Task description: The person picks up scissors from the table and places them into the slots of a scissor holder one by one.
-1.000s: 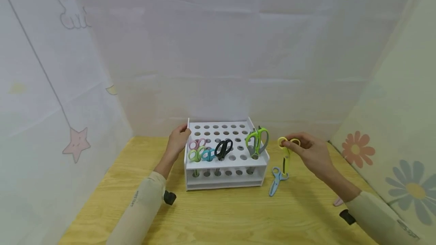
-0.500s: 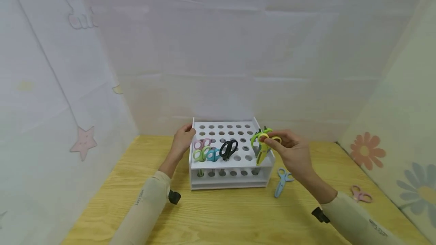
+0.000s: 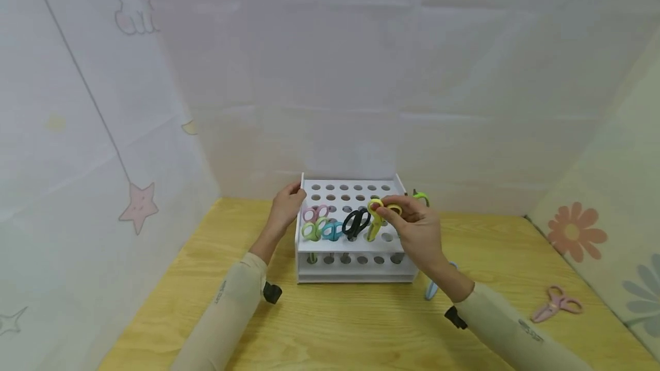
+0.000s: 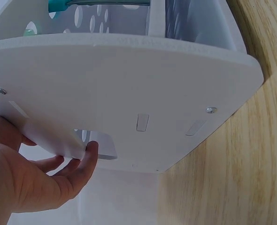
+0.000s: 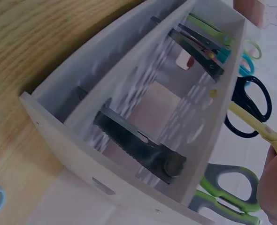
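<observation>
My left hand (image 3: 285, 209) grips the left side wall of a white rack (image 3: 356, 247), its fingers at the wall's cutout in the left wrist view. Between thumb and fingers my right hand (image 3: 419, 235) pinches the handles of yellow scissors (image 3: 374, 228), blades down over the front row of holes. In the right wrist view a yellow tip (image 5: 212, 93) pokes through beneath the rack's upper shelf. Black scissors (image 3: 356, 223) stand just left of them, then blue scissors (image 3: 332, 230), light green scissors (image 3: 310, 230) and pink-handled scissors (image 3: 315, 213). Green and grey scissors (image 5: 230, 192) sit at the right end, mostly behind my right hand in the head view.
Light blue scissors (image 3: 431, 289) lie on the wooden table (image 3: 350, 325) right of the rack, partly covered by my right forearm. Further right lie pink scissors (image 3: 556, 304). A pale cloth wall (image 3: 330, 73) rises close behind the rack.
My right hand has carried the yellow scissors left from above the light blue scissors to the rack's front row, lowering the tip into a hole. My left hand keeps its grip; the view has shifted right.
</observation>
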Action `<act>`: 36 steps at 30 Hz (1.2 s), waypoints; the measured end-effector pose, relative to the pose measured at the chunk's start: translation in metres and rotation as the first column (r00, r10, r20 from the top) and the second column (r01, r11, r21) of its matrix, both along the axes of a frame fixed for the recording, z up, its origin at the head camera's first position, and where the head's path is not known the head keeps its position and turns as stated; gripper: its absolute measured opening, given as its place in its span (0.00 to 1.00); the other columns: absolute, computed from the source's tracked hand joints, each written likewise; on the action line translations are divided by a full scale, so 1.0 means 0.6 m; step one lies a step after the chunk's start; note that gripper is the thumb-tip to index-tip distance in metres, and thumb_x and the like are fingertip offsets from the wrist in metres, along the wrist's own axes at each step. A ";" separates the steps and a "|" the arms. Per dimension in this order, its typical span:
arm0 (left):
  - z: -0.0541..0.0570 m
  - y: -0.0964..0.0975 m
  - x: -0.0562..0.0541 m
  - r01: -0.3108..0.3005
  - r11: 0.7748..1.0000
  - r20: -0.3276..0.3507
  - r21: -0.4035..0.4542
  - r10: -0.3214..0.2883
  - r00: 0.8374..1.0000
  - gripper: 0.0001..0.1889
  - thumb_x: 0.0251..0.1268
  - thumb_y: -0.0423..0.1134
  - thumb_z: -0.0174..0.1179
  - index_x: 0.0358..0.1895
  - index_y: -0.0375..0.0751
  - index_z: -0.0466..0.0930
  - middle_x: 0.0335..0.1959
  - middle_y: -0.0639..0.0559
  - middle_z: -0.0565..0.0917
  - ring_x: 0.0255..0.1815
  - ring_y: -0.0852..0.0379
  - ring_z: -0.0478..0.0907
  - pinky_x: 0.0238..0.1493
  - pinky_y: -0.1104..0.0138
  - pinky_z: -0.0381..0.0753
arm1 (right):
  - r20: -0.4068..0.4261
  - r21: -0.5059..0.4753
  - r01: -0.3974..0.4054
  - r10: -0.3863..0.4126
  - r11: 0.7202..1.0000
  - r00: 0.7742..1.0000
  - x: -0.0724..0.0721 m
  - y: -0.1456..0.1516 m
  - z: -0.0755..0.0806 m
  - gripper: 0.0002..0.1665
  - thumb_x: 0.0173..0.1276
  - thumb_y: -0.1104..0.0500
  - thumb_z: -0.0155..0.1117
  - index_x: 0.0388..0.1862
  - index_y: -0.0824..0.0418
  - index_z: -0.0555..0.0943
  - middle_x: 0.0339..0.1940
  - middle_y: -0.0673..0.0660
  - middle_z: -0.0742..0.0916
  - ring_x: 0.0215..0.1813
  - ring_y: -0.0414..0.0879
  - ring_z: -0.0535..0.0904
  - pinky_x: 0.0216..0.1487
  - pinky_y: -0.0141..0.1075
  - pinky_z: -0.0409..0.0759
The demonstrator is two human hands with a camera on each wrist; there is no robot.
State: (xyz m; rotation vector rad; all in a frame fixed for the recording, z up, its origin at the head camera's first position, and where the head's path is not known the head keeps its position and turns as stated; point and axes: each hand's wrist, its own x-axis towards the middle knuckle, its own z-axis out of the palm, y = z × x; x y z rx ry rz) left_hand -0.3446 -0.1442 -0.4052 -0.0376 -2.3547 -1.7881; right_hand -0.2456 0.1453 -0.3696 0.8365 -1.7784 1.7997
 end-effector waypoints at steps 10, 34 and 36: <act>0.005 0.010 0.004 0.000 1.000 -0.006 -0.011 0.000 1.000 0.27 0.75 0.46 0.53 0.72 0.38 0.72 0.63 0.41 0.78 0.60 0.43 0.75 0.63 0.50 0.72 | 0.089 0.121 0.075 -0.086 0.990 0.992 0.026 -0.009 0.002 0.13 0.65 0.77 0.67 0.49 0.76 0.81 0.42 0.71 0.87 0.36 0.61 0.84 0.25 0.23 0.72; -0.001 0.015 0.004 0.010 1.000 -0.006 -0.017 -0.010 1.000 0.28 0.74 0.46 0.52 0.72 0.37 0.72 0.62 0.41 0.79 0.60 0.43 0.75 0.63 0.51 0.73 | 0.016 0.466 0.192 -0.225 0.864 0.974 0.007 -0.004 -0.049 0.14 0.68 0.69 0.69 0.51 0.62 0.84 0.41 0.52 0.89 0.42 0.45 0.86 0.38 0.34 0.84; 0.000 0.016 0.004 0.008 1.000 -0.011 -0.015 -0.008 1.000 0.27 0.74 0.46 0.52 0.71 0.37 0.73 0.62 0.41 0.79 0.59 0.44 0.76 0.63 0.51 0.73 | 0.007 0.472 0.189 -0.218 0.861 0.976 0.007 -0.005 -0.049 0.13 0.68 0.69 0.69 0.51 0.61 0.84 0.41 0.51 0.89 0.41 0.45 0.85 0.39 0.34 0.83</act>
